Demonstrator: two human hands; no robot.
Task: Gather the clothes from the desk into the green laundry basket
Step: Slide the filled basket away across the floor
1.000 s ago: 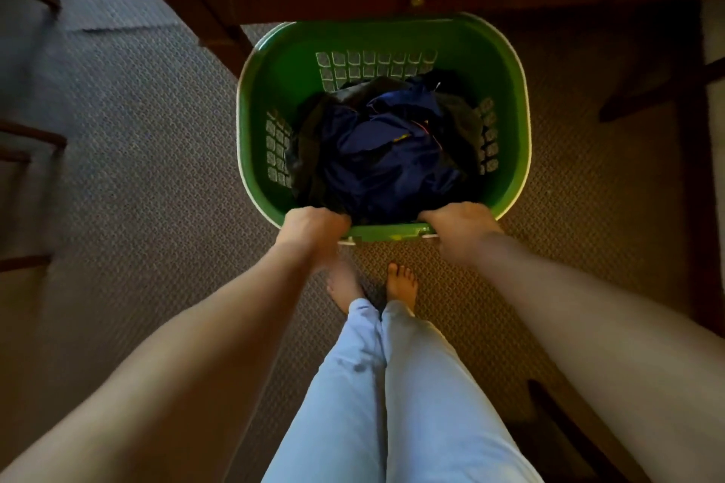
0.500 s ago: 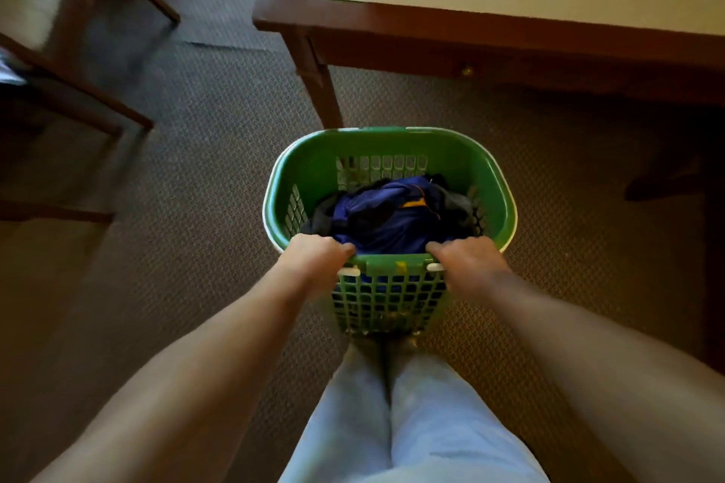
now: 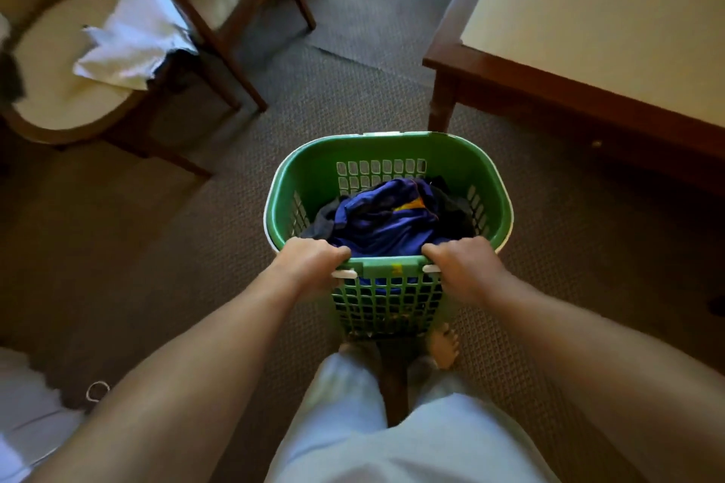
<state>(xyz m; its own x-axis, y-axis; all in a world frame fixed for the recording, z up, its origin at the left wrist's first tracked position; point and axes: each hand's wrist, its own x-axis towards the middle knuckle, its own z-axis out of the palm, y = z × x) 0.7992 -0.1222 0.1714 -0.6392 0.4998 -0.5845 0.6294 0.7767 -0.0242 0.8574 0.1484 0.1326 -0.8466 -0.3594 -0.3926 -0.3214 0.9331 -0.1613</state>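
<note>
The green laundry basket (image 3: 314,176) hangs in front of my legs above the carpet, tilted a little toward me. Dark blue clothes (image 3: 386,218) with a yellow stripe, plus darker fabric, lie bunched inside it. My left hand (image 3: 310,261) grips the near rim at its left end. My right hand (image 3: 463,263) grips the same rim at its right end. The wooden desk (image 3: 588,12) with a pale top stands at the upper right; the part of its top that shows is bare.
Two wooden chairs with cream cushions (image 3: 70,63) stand at the upper left, white cloth (image 3: 129,39) draped on the nearer one. The desk leg (image 3: 441,102) is just beyond the basket. White fabric and a cord (image 3: 35,416) lie at the lower left. Carpet covers the floor.
The basket has risen from the floor and come closer to me, both hands keeping their grip. My view has lifted and swung left, so the chairs appear and the desk sits further right.
</note>
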